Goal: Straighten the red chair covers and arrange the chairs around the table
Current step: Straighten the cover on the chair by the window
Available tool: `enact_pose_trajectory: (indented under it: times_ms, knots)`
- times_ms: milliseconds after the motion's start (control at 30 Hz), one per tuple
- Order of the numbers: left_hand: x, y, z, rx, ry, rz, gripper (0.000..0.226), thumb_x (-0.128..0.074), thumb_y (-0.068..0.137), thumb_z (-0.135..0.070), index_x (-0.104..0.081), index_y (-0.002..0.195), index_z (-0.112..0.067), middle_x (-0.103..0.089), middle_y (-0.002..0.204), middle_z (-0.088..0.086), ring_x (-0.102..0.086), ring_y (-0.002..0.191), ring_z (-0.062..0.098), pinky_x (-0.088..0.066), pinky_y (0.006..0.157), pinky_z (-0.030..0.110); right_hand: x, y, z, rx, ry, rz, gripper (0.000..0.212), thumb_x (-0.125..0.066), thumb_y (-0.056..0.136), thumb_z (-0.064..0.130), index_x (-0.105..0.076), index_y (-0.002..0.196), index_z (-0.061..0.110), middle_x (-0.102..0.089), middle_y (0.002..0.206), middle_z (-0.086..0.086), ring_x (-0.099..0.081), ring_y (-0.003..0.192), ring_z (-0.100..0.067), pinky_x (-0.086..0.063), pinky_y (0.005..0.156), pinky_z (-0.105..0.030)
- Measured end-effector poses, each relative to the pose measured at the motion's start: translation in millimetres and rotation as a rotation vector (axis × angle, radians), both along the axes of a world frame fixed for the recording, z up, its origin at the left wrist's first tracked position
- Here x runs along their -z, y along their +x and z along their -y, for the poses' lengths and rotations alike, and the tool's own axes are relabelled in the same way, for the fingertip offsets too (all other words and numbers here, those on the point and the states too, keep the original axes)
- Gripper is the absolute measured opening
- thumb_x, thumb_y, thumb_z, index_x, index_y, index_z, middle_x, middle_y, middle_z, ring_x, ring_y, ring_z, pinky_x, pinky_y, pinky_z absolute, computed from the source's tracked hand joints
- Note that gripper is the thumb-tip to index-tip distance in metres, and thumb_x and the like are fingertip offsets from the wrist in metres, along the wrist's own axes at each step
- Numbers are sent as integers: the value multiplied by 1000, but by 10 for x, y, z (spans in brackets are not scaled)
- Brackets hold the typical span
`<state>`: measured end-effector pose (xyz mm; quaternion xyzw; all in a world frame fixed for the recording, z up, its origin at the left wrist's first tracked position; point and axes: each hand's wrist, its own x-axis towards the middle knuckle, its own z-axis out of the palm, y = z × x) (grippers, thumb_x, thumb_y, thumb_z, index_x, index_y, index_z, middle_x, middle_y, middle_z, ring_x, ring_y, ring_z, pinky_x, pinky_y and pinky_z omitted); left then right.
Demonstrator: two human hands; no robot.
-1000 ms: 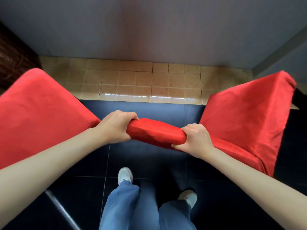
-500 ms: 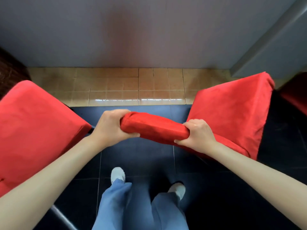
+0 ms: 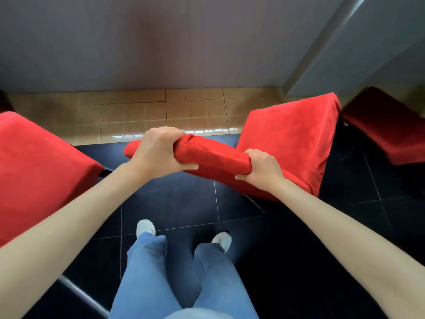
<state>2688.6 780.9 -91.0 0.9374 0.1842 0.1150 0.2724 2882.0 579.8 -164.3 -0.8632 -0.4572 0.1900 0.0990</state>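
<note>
Both hands on the top edge of the backrest of the red velvet-covered chair (image 3: 292, 143), centre-right of view. Left hand (image 3: 158, 153) grip wrapped over the near-left end of the top rail, thumb under; right hand (image 3: 262, 171) grip clamped on the other end. Chair seat points away toward the tan tiled floor strip (image 3: 142, 116). Second red covered chair (image 3: 39, 166) at left, apart from it. Darker red covered seat (image 3: 386, 125) at far right. Dark tile floor (image 3: 174, 199) under blue jeans (image 3: 147, 272).
</note>
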Motion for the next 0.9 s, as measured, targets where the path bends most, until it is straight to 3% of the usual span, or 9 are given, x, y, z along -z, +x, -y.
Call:
enact_pose_trajectory:
  times_ms: [133,233,300,433,633,800,900]
  knots:
    - [36,15,146,61,-84,5,76,-96,46,-32,-67,112,-8,-69,100,8,-63,91,30,-50,84,41,-79,52,170,-49,-25,72,52,-78,70,46,-58,100,9,-65,99,-9,-61,94,-32,-40,75,-37]
    - [170,-15,70,112,-85,-162,95,-95,46,-29,-54,131,-12,-63,121,6,-58,110,25,-43,98,45,-107,52,260,-95,-58,78,48,-76,71,45,-55,95,10,-63,98,-9,-60,93,-32,-40,73,-36]
    - [250,-58,50,94,-86,-238,82,-91,53,-29,-56,126,-14,-66,117,0,-62,108,23,-44,96,45,-111,46,326,-103,-58,67,46,-76,70,43,-55,93,10,-63,96,-9,-60,92,-32,-40,72,-36]
    - [263,-108,116,22,-107,-297,45,-82,59,-25,-66,100,-24,-70,88,-10,-65,83,18,-48,75,30,-127,48,388,-118,-77,62,46,-76,70,43,-55,94,10,-63,97,-8,-60,93,-31,-41,72,-36]
    - [76,105,94,18,-52,-209,30,-83,56,-19,-67,81,-16,-66,71,-5,-62,67,21,-42,61,27,-246,180,405,-65,-42,51,46,-76,70,45,-55,93,11,-63,94,-7,-60,90,-31,-40,70,-35]
    - [-212,483,100,67,37,-175,32,-83,54,-20,-71,83,-17,-70,76,-4,-64,70,20,-40,67,24,-442,341,501,23,-9,58,45,-74,72,44,-55,93,9,-63,95,-10,-60,90,-34,-40,70,-37]
    - [-352,701,188,61,44,-116,40,-86,54,-21,-71,91,-19,-71,86,-6,-66,83,20,-40,88,38,-560,447,622,83,8,60,45,-74,72,43,-54,92,9,-63,94,-10,-60,89,-34,-42,72,-38]
